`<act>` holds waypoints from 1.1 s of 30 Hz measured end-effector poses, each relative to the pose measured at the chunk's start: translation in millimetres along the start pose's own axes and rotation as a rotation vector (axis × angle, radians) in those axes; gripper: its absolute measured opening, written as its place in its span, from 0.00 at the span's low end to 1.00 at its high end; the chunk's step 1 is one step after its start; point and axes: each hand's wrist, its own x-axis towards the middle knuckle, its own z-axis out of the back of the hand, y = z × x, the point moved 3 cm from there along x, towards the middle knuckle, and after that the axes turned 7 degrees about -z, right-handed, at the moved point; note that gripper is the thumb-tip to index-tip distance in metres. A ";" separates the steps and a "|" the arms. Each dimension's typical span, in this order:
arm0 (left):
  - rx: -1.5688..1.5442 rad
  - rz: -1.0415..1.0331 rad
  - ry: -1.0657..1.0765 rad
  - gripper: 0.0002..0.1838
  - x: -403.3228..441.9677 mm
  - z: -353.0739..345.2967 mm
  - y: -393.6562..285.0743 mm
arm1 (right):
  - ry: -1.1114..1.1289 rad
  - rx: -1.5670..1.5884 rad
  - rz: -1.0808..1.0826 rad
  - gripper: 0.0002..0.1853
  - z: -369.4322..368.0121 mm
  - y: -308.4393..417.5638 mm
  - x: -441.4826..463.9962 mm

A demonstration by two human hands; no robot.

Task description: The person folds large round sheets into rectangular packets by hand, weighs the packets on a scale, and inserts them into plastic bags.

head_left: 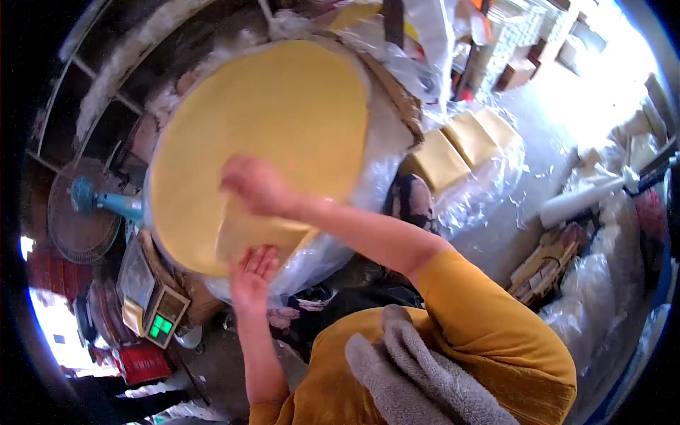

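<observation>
A large stack of smooth yellow sheets (283,99) covers the surface in front of me, with clear plastic (319,258) under its near edge. At that edge a smaller yellow piece (248,237) lies on top. My left hand (255,273) touches the near edge of this piece, palm up, fingers apart. Above the piece is my right hand (251,185), blurred by motion, its fingers curled; whether it grips anything is hidden.
Folded yellow stacks (457,150) rest on plastic to the right. A fan (88,205) stands at the left, near a scale with a green display (161,326). Plastic bags (595,283) and cardboard pieces (549,262) lie at the right.
</observation>
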 end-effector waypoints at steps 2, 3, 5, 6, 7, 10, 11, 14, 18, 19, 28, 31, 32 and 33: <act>-0.248 0.041 0.091 0.22 -5.5 -5.8 -9.4 | 0.095 0.481 0.161 0.10 20.4 73.6 -9.7; -0.343 -0.013 0.308 0.21 -3.6 5.4 -8.8 | 0.256 0.380 0.213 0.12 21.3 96.9 -25.5; -0.311 -0.064 0.410 0.19 2.3 21.3 -4.1 | 0.383 0.391 0.183 0.14 26.7 121.6 -59.1; -0.182 -0.065 0.291 0.18 3.3 22.3 0.2 | 0.351 0.510 0.105 0.15 38.3 125.1 -69.8; -0.015 -0.130 0.248 0.17 1.5 17.6 5.6 | 0.367 0.442 0.152 0.15 53.1 126.8 -78.8; 0.266 -0.200 0.187 0.19 -6.8 -55.1 25.5 | 0.358 0.193 0.193 0.14 112.9 124.9 -97.8; 0.164 -0.103 0.134 0.22 6.6 -68.7 31.8 | 0.328 0.095 0.141 0.13 132.2 115.7 -107.8; 0.024 -0.143 0.177 0.22 18.1 -130.2 58.0 | -0.203 -0.195 -0.537 0.13 221.0 86.3 -141.5; 0.060 -0.034 0.454 0.10 19.6 -194.0 148.0 | -0.623 1.164 -1.061 0.30 258.2 62.4 -177.3; 0.175 -0.082 0.560 0.10 12.0 -219.7 174.4 | -0.723 0.973 -1.066 0.29 270.2 51.8 -183.4; 0.802 -0.028 0.898 0.35 31.3 -221.5 206.3 | -1.236 0.524 -0.820 0.15 521.2 -138.1 -328.8; 1.012 -0.114 0.756 0.25 46.2 -174.7 197.1 | -1.210 0.269 -0.741 0.14 585.4 -191.1 -349.2; 1.092 -0.140 0.780 0.22 48.7 -169.9 196.5 | -1.208 0.203 -0.789 0.15 600.3 -204.7 -360.1; 1.175 -0.170 0.786 0.19 49.3 -164.3 193.9 | -1.254 0.296 -0.857 0.15 611.8 -221.1 -369.4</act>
